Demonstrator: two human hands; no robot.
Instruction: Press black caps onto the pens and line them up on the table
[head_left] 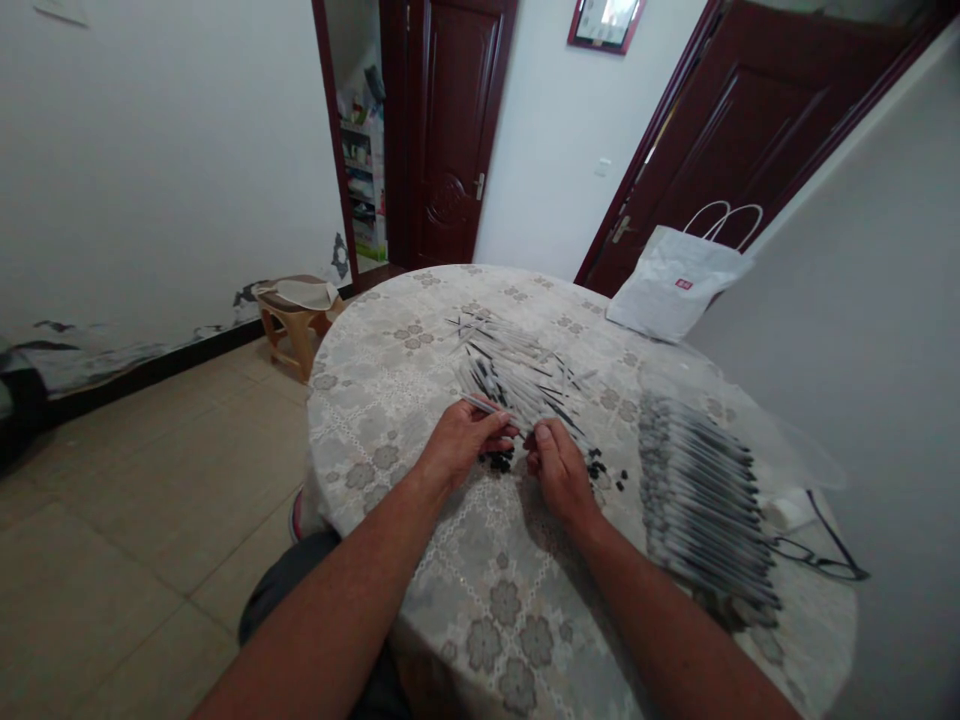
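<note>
1. Both hands are close together over the table (360,420): my left hand (469,435) pinches one rod (477,402), while my right hand (559,465) sits just beside it at three o'clock, thumb and fingertips drawn narrow; whether they grip anything, I cannot tell.
2. That rod slants from ten o'clock, where its far end sticks out past my left hand, toward four o'clock, so its near end points at my right fingertips. Left is the nearer hand.
3. It looks thin, straight and pale grey; its near end is too blurred among my fingers to read.
4. Just past my hands, at twelve o'clock, lies a loose pile (517,375) of similar rods, pale with some dark lengths.
5. Small black bits (499,462) lie by my left hand, with more at three o'clock from my right hand.
6. Farther out at three o'clock is a neat stack (701,490), with glasses (825,566) beyond; a white bag (667,290) stands well apart at one o'clock.
</note>
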